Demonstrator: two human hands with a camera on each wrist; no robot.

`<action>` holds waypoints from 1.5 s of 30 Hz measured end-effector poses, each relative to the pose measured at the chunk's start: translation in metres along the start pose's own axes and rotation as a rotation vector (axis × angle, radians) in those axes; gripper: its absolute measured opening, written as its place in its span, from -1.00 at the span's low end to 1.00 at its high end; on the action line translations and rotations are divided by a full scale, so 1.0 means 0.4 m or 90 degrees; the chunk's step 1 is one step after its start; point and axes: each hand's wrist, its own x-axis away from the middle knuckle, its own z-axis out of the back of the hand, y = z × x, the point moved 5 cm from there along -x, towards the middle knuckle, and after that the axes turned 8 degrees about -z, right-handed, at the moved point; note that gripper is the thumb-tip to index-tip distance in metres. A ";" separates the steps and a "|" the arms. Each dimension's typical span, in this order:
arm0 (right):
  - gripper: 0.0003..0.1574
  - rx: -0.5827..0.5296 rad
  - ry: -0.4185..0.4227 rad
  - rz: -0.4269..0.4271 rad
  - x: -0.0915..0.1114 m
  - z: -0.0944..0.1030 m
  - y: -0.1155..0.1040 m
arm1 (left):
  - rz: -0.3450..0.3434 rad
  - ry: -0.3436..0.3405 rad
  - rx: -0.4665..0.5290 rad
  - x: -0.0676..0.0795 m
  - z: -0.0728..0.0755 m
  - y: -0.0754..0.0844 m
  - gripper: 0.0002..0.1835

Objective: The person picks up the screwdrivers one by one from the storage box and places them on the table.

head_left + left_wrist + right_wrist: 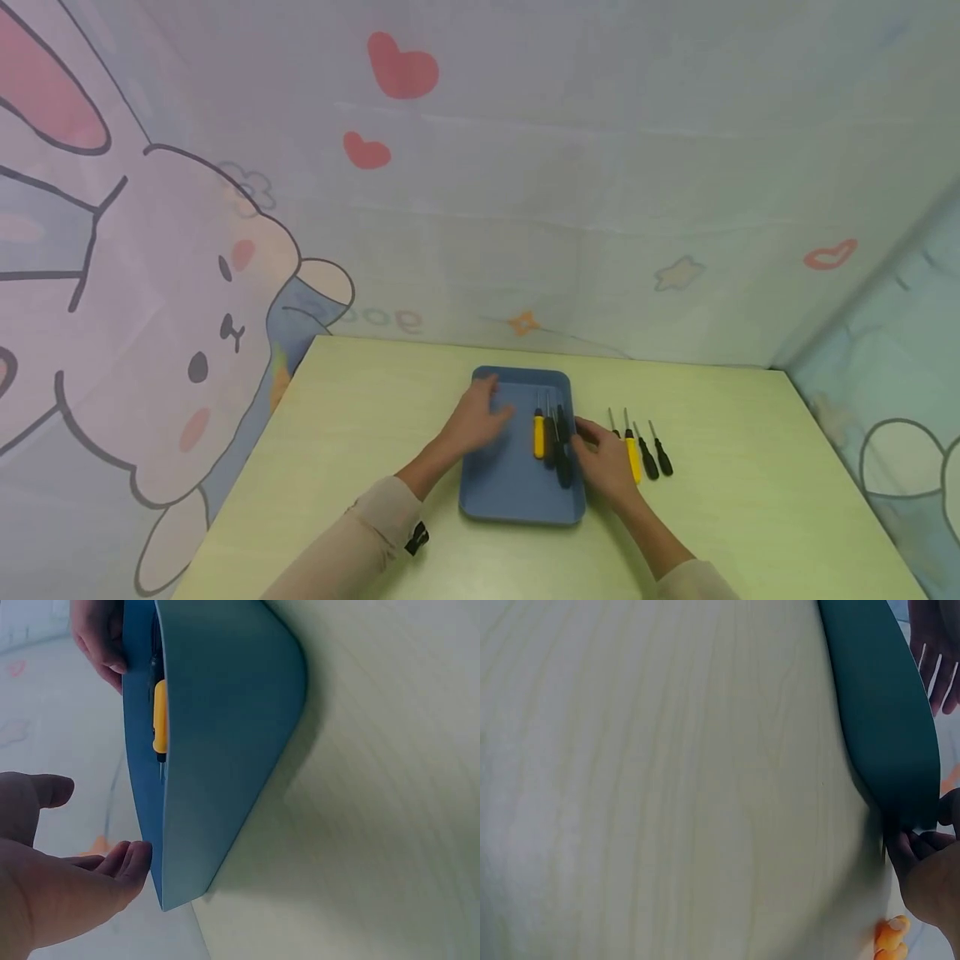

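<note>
A blue rectangular tray (491,492) lies on the table. Along its right side lie a yellow-handled screwdriver (539,437) and several black-handled ones (562,467), tips pointing away from me. My left hand (474,417), blurred, reaches over the tray's left rim with thumb and fingers spread and nothing between them; the left wrist view shows its fingertips right at the rim. At the right rim, my right hand (606,462) grips the tray's edge, thumb above and fingers bent against the outer wall (889,735). Its palm is hidden from the head view.
Just right of my right hand, several more screwdrivers lie in a row on the table (750,483), one yellow-handled (633,458), the others black (663,460). A printed cloth (525,208) hangs behind the table's far edge. A small black object (417,538) shows beside my left sleeve.
</note>
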 end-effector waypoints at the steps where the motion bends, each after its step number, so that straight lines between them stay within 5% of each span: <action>1: -0.46 -0.001 0.001 0.001 0.000 0.000 0.000 | 0.002 -0.004 0.001 -0.003 -0.003 0.001 -0.29; 14: -0.48 -0.004 0.006 0.011 -0.007 -0.002 -0.001 | 0.036 -0.033 0.018 -0.028 -0.030 -0.024 -0.32; 22: -0.48 -0.003 0.011 0.010 -0.003 -0.002 -0.006 | 0.019 -0.042 0.019 -0.037 -0.055 -0.034 -0.44; 29: -0.48 -0.006 0.015 0.009 0.001 -0.005 0.006 | 0.018 -0.060 0.010 -0.043 -0.078 -0.013 -0.35; 37: -0.48 -0.011 0.020 0.015 0.003 -0.006 0.008 | 0.040 -0.071 -0.013 -0.055 -0.107 -0.002 -0.70; 45: -0.48 -0.027 0.016 0.011 0.006 0.000 0.000 | 0.082 -0.122 -0.047 -0.066 -0.129 0.029 -0.69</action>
